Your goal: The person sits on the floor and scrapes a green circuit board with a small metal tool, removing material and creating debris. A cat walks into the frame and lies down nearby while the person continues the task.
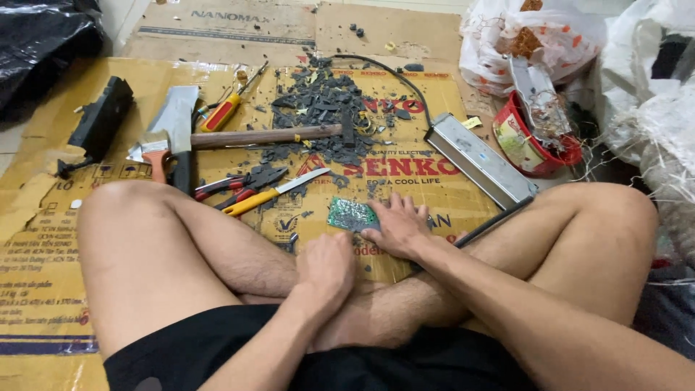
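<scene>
Flattened cardboard (65,239) covered the floor. At two o'clock lay a grey metal box (479,159); at twelve, a hammer (268,135) amid dark shards (318,101). The right hand (397,226) lay flat, grip spread, fingertips touching the green circuit board (350,215). The left hand (326,266) rested loosely curled on a shin, holding nothing.

Tools and scrap on flattened cardboard
A hammer (264,135) lies upper centre; a red bucket (532,141) sits upper right, pliers (242,183) centre left.

Even warm indoor light, soft shadows under the legs, sharp focus throughout.
</scene>
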